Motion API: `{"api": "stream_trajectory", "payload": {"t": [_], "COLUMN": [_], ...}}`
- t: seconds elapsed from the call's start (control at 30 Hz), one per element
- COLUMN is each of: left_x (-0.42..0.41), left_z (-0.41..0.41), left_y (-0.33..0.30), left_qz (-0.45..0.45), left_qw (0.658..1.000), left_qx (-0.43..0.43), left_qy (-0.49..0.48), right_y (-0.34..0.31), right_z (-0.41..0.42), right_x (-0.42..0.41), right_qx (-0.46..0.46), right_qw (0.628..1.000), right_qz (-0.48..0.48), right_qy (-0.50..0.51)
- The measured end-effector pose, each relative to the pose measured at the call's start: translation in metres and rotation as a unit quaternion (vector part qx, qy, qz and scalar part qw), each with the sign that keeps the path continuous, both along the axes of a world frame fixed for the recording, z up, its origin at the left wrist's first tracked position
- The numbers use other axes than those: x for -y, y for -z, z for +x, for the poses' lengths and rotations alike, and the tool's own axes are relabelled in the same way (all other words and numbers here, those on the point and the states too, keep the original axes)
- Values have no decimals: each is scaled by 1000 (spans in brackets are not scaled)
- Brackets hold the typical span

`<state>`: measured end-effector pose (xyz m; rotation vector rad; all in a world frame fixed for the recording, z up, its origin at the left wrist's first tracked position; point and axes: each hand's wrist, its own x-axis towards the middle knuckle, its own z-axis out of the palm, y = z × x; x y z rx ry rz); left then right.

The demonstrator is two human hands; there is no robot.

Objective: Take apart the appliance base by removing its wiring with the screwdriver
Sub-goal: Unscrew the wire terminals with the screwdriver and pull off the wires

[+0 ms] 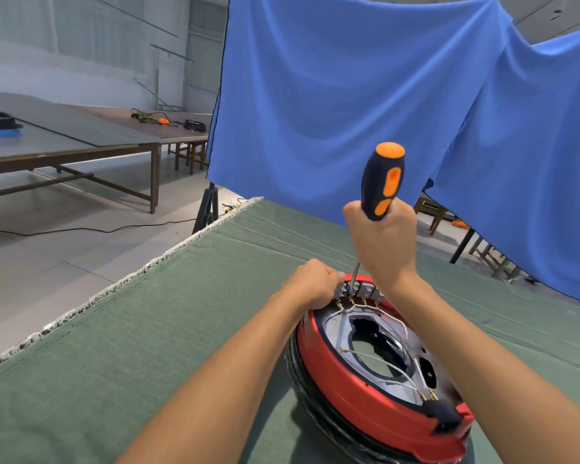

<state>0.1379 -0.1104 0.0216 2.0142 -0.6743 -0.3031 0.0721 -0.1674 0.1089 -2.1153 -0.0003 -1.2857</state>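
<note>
The right hand [384,242] has its fingers wrapped around the lower handle of the black-and-orange screwdriver [383,180], held upright. The tip meets the terminal block [360,289], apparently at a screw. The left hand [310,284], fingers curled, grips the red appliance base [359,401] rim just beside the tip. White wiring [387,365] lies below the fingers. No legible markings.

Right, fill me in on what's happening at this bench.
A person is dismantling a red round appliance base on a green cloth-covered table. The right hand grips an orange-and-black screwdriver, tip down on the metal terminal block at the base's far rim. The left hand steadies that rim beside the block. White wires are still attached inside.
</note>
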Motion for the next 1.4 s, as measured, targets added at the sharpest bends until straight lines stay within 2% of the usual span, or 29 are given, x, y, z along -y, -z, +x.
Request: {"api": "stream_trajectory", "payload": {"t": [0.3,0.47,0.7,0.8,0.97,1.1,1.17,1.3,1.4], "left_x": [-1,-1,-1,-2,-3,2,9,23,26], "left_z": [2,0,-2,2,9,17,16,8,8], "left_y": [3,1,0,-2,-12,-22,-23,-15,-12], "left_qz": [-22,-18,19,41,96,139,158,206,227], "left_qw": [999,999,999,997,986,978,976,958,942], "left_qx": [-5,-12,35,48,87,76,86,191,242], "left_qy": [32,26,8,37,105,135,125,53,48], "right_y": [-18,-3,-10,-12,4,27,33,41,44], "right_z": [21,13,-30,-51,-75,-89,-90,-84,-79], "right_x": [-1,13,38,55,90,110,116,121,122], "right_qx": [-76,-134,-43,0,55,67,75,124,163], "right_qw": [997,985,996,995,976,969,966,949,947], "right_qz": [31,-87,44,81,211,224,233,287,273], "right_qy": [7,59,59,57,20,82,77,35,44]}}
